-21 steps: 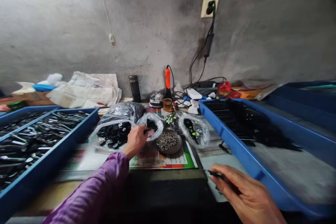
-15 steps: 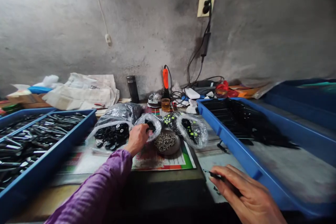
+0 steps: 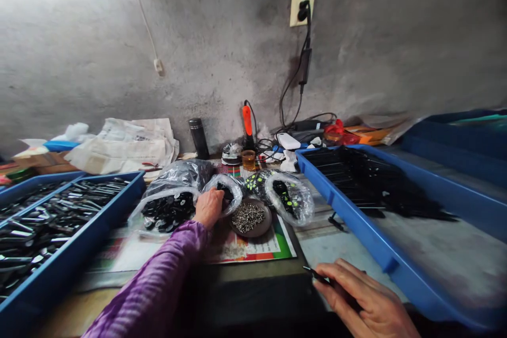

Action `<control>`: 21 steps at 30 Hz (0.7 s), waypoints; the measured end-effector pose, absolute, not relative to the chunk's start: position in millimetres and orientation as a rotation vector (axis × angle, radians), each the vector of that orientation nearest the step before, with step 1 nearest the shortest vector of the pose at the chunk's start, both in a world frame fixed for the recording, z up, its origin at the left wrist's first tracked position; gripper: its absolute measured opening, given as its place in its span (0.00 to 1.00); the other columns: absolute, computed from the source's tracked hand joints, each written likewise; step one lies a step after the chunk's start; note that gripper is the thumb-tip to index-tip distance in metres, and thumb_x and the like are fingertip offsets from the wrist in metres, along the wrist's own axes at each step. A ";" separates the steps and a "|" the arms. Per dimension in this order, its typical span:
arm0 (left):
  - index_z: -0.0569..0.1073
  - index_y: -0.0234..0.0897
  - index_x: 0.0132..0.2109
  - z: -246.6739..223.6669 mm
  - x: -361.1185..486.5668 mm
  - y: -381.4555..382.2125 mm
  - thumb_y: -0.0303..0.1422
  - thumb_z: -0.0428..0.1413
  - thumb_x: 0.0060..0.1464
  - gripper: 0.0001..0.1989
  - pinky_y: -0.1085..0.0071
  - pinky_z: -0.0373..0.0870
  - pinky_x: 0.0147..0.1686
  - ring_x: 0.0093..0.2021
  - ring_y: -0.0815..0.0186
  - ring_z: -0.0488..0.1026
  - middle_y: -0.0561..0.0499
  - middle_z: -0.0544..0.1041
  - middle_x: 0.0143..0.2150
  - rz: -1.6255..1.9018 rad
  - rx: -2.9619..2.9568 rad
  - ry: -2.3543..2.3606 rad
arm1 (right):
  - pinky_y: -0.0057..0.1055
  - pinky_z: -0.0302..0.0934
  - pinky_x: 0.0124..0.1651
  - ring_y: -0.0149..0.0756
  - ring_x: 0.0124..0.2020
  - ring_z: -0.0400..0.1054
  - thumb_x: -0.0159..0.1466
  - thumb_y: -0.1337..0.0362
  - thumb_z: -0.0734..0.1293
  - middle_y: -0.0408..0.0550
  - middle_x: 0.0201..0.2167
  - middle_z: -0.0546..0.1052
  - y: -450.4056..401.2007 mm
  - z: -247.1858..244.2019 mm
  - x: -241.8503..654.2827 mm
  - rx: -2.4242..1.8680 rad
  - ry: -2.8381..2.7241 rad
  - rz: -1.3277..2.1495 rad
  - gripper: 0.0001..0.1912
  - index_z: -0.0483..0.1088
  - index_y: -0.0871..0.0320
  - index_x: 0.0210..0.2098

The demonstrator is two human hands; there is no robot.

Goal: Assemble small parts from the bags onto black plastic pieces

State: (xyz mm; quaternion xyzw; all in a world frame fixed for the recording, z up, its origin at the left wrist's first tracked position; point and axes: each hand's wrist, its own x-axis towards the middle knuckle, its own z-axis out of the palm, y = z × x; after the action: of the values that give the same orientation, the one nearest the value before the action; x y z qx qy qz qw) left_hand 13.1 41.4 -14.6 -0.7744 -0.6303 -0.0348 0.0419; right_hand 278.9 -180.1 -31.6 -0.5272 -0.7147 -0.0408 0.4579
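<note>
My left hand (image 3: 209, 207), in a purple sleeve, reaches to the mouth of a small clear plastic bag (image 3: 237, 193) with black parts inside. Its fingers are bent together at the bag's near edge; the fingertips and whatever is between them are hidden. My right hand (image 3: 358, 296), at the lower right, is closed around a slim black piece (image 3: 316, 274) whose thin end points left. Beside my left hand lies a larger bag of black round parts (image 3: 168, 211). A round dish (image 3: 263, 227) of small metal screws or rivets (image 3: 247, 216) sits just right of it.
A blue tray (image 3: 137, 182) of black metallic parts stands left; another blue tray (image 3: 336, 195) with long black pieces stands right. A bag with black and yellow-green parts (image 3: 291, 198) lies beyond the dish. Farther back are a black flask (image 3: 198, 139), an orange-handled tool (image 3: 247, 120) and cables.
The view has shifted slightly. My left hand stays at the small bag's mouth. My right hand still grips the black piece and sits slightly lower in the picture.
</note>
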 end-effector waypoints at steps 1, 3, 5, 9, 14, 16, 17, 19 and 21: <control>0.74 0.35 0.50 -14.8 12.8 41.5 0.36 0.57 0.63 0.12 0.56 0.76 0.45 0.45 0.59 0.77 0.46 0.77 0.49 -0.115 -2.369 -1.926 | 0.27 0.75 0.37 0.40 0.36 0.79 0.71 0.48 0.59 0.43 0.36 0.83 -180.4 -33.0 278.1 -1.299 -1.767 -0.091 0.19 0.78 0.49 0.37; 0.75 0.35 0.50 -15.8 12.1 40.6 0.36 0.57 0.63 0.12 0.57 0.76 0.45 0.45 0.59 0.77 0.46 0.77 0.49 -0.137 -2.371 -1.919 | 0.27 0.75 0.37 0.40 0.36 0.79 0.72 0.48 0.59 0.44 0.35 0.83 -180.8 -34.2 276.6 -1.289 -1.779 -0.077 0.20 0.78 0.50 0.37; 0.75 0.35 0.49 -17.5 11.5 38.4 0.36 0.57 0.63 0.12 0.57 0.76 0.45 0.45 0.59 0.77 0.46 0.77 0.49 -0.172 -2.374 -1.918 | 0.26 0.75 0.37 0.40 0.35 0.79 0.72 0.49 0.59 0.45 0.35 0.83 -181.3 -33.3 275.5 -1.270 -1.779 -0.076 0.20 0.78 0.51 0.37; 0.75 0.34 0.49 -19.9 11.1 32.5 0.36 0.56 0.63 0.12 0.56 0.75 0.45 0.45 0.59 0.77 0.46 0.78 0.48 -0.296 -2.368 -1.951 | 0.23 0.73 0.35 0.38 0.35 0.79 0.72 0.52 0.61 0.46 0.35 0.82 -183.1 -27.0 273.5 -1.230 -1.773 -0.055 0.18 0.78 0.53 0.37; 0.75 0.33 0.44 -13.5 9.0 21.0 0.36 0.56 0.63 0.09 0.58 0.75 0.43 0.41 0.61 0.77 0.48 0.78 0.42 -0.562 -2.370 -2.031 | 0.19 0.70 0.35 0.32 0.33 0.76 0.70 0.57 0.64 0.43 0.33 0.78 -186.6 -21.2 269.4 -1.207 -1.723 0.063 0.11 0.76 0.52 0.36; 0.75 0.33 0.40 -8.5 7.2 11.3 0.35 0.56 0.63 0.09 0.61 0.74 0.40 0.37 0.64 0.76 0.51 0.78 0.37 -0.711 -2.387 -2.058 | 0.18 0.69 0.36 0.31 0.34 0.75 0.69 0.59 0.65 0.43 0.34 0.77 -188.2 -20.9 266.8 -1.215 -1.702 0.123 0.08 0.75 0.52 0.36; 0.75 0.33 0.37 -6.2 6.1 4.8 0.35 0.56 0.63 0.09 0.63 0.73 0.38 0.34 0.65 0.75 0.52 0.77 0.33 -0.793 -2.402 -2.068 | 0.19 0.69 0.36 0.32 0.34 0.75 0.68 0.61 0.65 0.43 0.34 0.77 -189.0 -21.1 265.2 -1.222 -1.697 0.151 0.07 0.75 0.52 0.35; 0.74 0.34 0.30 -2.9 4.1 -11.8 0.33 0.57 0.61 0.11 0.69 0.69 0.31 0.28 0.67 0.71 0.56 0.71 0.25 -0.969 -2.450 -2.085 | 0.19 0.68 0.34 0.32 0.34 0.74 0.67 0.63 0.66 0.43 0.35 0.77 -190.3 -21.5 261.2 -1.245 -1.686 0.211 0.06 0.75 0.52 0.34; 0.74 0.34 0.27 -2.0 2.9 -32.4 0.33 0.57 0.57 0.12 0.73 0.62 0.24 0.21 0.70 0.64 0.59 0.65 0.19 -1.164 -2.517 -2.108 | 0.20 0.67 0.32 0.32 0.32 0.73 0.65 0.63 0.66 0.43 0.33 0.77 -191.4 -21.7 255.9 -1.256 -1.679 0.284 0.06 0.75 0.52 0.33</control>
State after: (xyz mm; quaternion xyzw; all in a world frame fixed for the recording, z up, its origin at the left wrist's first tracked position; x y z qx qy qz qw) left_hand 2.9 -32.4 -2.0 -0.7120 -0.5964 -0.3294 -0.1699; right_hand 255.9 -191.4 -21.7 -0.5171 -0.6914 0.1170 0.4908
